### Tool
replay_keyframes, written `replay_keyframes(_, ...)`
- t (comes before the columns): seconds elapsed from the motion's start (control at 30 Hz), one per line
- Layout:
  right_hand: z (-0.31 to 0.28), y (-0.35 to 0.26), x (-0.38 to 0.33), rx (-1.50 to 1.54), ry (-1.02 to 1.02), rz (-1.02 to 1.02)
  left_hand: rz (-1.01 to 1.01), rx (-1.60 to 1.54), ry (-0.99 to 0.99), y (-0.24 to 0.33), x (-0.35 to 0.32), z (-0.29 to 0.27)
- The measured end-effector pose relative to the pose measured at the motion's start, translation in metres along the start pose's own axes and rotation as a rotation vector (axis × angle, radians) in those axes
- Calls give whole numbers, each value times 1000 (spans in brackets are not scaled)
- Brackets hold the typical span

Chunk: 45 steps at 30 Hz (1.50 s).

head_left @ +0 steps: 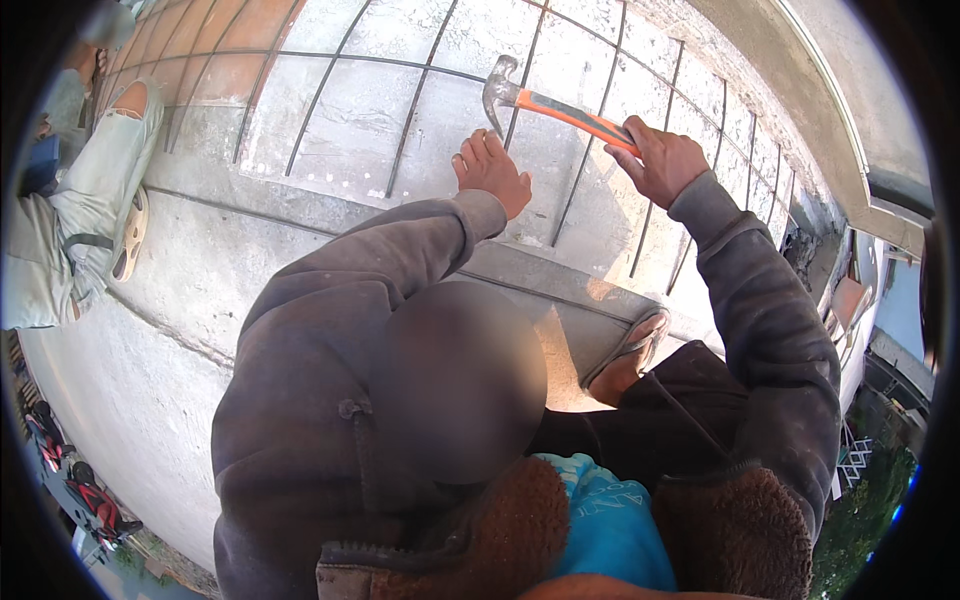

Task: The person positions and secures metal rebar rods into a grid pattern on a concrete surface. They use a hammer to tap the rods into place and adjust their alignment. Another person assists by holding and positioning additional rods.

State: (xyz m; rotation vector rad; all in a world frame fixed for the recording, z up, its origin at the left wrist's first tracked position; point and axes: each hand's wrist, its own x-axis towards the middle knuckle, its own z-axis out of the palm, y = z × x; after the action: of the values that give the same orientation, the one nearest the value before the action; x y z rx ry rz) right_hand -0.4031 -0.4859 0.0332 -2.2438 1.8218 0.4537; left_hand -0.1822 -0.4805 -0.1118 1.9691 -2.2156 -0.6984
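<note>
My right hand (664, 160) is closed round the handle end of a claw hammer (570, 112), which has an orange and dark grey grip. The hammer lies roughly level across the view, its metal head pointing left over the steel rods. Just below the claw is my left hand (492, 175), palm down, its fingers stretched out and a little apart, with the thumb off to the right. One thin steel rod (533, 55) of the grid runs down beside these fingers. Whether the fingertips touch it, I cannot tell.
A grid of rods covers the pale concrete slab (350, 115). Orange-brown panels (225, 75) lie at the far left. Another person's leg and sandal (131, 235) are at the left. My sandalled foot (630, 355) stands by a concrete ledge. A wall (830, 90) bounds the right.
</note>
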Motion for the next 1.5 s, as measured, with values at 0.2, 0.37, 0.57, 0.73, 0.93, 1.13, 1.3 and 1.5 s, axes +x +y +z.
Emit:
replay_keyframes(0.2, -12, -65, 48, -167, -198, -49, -50, -251, 165, -15, -4, 34)
replay_keyframes(0.37, -5, -69, 59, -180, -160, -161, -93, -417, 547, -97, 4, 2)
replay_keyframes(0.57, 17, -59, 94, -167, -157, -236, -45, -93, 531, -182, 11, -52)
replay_keyframes(0.73, 14, -84, 97, -168, -203, -682, -161, 159, 625, -232, 76, -83)
replay_keyframes(0.93, 16, -85, 141, -96, -168, -207, -320, 199, 428, -265, 101, -58)
replay_keyframes(1.13, 8, -52, 141, -280, -125, -475, -321, 140, 383, -263, 99, -60)
replay_keyframes(1.3, 4, -87, 126, -132, -250, -321, -327, 150, 391, -262, 105, -63)
replay_keyframes(1.5, 4, -69, 154, -214, -159, -204, -342, 124, 367, -260, 102, -61)
